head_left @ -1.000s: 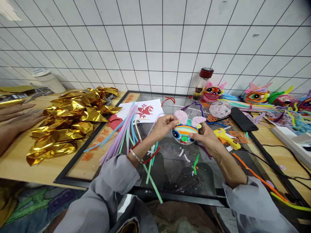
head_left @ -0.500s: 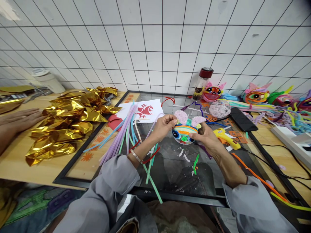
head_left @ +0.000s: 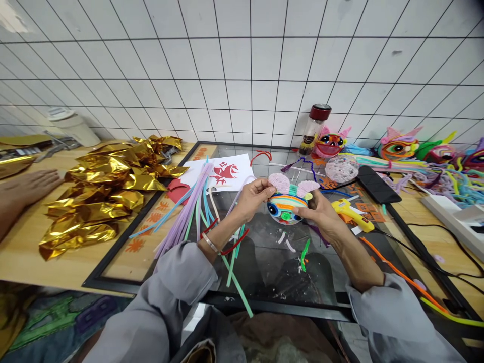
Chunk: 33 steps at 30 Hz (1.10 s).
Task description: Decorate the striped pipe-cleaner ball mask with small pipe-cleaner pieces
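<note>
In the head view, the left hand (head_left: 255,199) pinches the left edge of a colourful animal head (head_left: 288,202) beside one pink ear, while the right hand (head_left: 325,216) grips its right side, thumb on the front. It is over the dark glass panel (head_left: 260,275), with a yellow glue gun (head_left: 352,215) to the right, pipe cleaners (head_left: 192,212) left and gold foil (head_left: 99,176) farther left

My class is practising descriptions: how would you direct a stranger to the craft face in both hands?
Find the black-framed glass panel on the table. Over its middle, a grey-sleeved left hand and right hand hold a craft face. Unlike the faces by the tiled wall, it is held, and its pink ears are rounded.
</note>
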Motion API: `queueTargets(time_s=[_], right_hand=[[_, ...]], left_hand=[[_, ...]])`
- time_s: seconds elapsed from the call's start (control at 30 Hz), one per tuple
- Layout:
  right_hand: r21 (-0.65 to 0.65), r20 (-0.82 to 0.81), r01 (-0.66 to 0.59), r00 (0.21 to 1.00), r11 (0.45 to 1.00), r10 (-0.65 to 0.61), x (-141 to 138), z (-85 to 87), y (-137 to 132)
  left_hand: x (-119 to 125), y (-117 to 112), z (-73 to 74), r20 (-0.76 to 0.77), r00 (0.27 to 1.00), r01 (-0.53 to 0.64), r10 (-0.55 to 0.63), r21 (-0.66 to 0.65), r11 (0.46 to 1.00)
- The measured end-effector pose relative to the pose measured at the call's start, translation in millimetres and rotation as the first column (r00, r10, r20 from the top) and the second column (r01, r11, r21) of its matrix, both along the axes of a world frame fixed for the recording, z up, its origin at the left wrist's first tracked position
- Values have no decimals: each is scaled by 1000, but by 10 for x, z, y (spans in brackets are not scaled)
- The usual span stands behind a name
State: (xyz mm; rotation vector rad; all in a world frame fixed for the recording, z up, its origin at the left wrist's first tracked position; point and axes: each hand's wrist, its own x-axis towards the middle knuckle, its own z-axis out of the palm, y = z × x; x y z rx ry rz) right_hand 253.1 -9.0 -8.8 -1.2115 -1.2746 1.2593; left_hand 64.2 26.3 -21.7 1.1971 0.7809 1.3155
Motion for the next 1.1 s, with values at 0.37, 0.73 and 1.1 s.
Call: queueTargets(time_s=[0.37,0.73,1.1], right_hand=[[22,-25,-3,1000,1000,4,19,-67,32],[28,-31,-6,999,1000,7,32,-97,34],[25,-35,-32,999,999,33,37,-75,20]], left_hand=[[-56,28,-42,-56,998,19,-17,33,999],[-69,43,-48,-95,995,35,-30,56,998],[-77,29,-64,-104,994,36,-29,65,997]])
